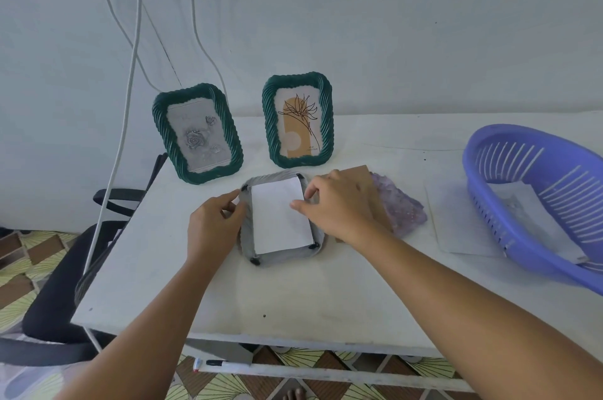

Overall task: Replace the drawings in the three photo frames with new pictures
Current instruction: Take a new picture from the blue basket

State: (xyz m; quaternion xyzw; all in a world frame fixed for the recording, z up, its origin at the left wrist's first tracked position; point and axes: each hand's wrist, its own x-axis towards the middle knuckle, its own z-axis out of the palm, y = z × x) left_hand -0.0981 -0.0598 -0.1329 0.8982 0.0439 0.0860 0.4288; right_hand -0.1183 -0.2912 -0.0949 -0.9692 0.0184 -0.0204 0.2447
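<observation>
White table [326,295] against a pale wall; third frame [280,254] face down at centre, white paper [280,217] lying in its back; left hand [213,223] pinching the frame's left rim; right hand [339,204], fingertips on the paper's right edge; two green frames upright behind: rose drawing [197,133], flower drawing [298,120]; purple basket [535,200] far right.

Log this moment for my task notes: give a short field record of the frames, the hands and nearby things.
standing frames: rose frame and flower frame, upright by the wall
third frame: face down on the table, white sheet in its back
left hand: grips frame's left edge
right hand: fingertips on the sheet's right edge
basket: purple, at right, paper inside
</observation>
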